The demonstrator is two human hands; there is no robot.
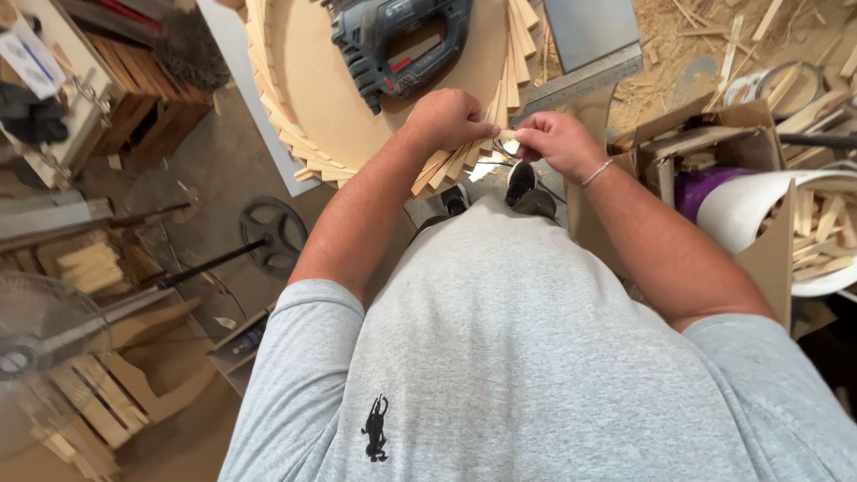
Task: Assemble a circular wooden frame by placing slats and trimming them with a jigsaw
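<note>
Head view, looking straight down past a grey shirt [536, 357] to the work.

Left hand [446, 118]: fist-like, knuckles up, resting on the near edge of the round board [357, 98], over the fan of thin wooden slats [446, 163] that rings its rim. Fingers curled shut; what they pinch underneath is hidden, so I cannot tell if a slat is held.

Right hand [555, 143]: just beside the left, at 3 o'clock from it, nearly touching. Thumb and forefinger closed on 1 small pale wooden piece [509, 137] at the slat ring's near edge. A thin bracelet [596, 172] sits on this wrist.

The round board lies flat on the bench, slats overlapping around its edge like shingles. At 12 o'clock from the hands a dark blue-grey jigsaw [402, 40] lies on the board. At 1 o'clock, a metal square ruler [580, 76] rests beside the slats.

At 3 o'clock: an open cardboard box [714, 134] with wood offcuts, and a white bucket [759, 210] holding more short slats. Sawdust and scrap strips cover the upper right.

At 9 o'clock, on the floor: a dark wheel on a rod [272, 234], wooden crates [143, 107], stacked wood pieces [89, 263]. At 7 o'clock, a fan [36, 348].

2 black shoes [520, 178] show below the hands.
</note>
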